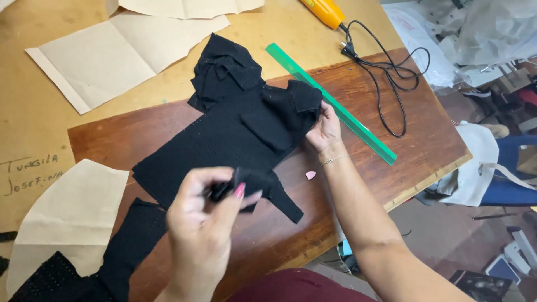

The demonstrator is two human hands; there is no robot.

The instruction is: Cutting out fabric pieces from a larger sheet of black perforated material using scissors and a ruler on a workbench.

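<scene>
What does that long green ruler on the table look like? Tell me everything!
The green ruler is a long, thin, see-through strip, likely plastic. It lies flat and slanted on the brown wooden board, its far end reaching the lighter tabletop. The black fabric covers part of one edge, and the right hand sits beside it. A black cord curls nearby.

A brown wooden board (pixel 391 106) lies on a tan worktable (pixel 33 117). On them: black perforated fabric pieces (pixel 224 134), beige paper patterns (pixel 112 56), a green ruler (pixel 330 103), a black cord (pixel 391 72), and what may be pink tailor's chalk (pixel 310 175).
</scene>
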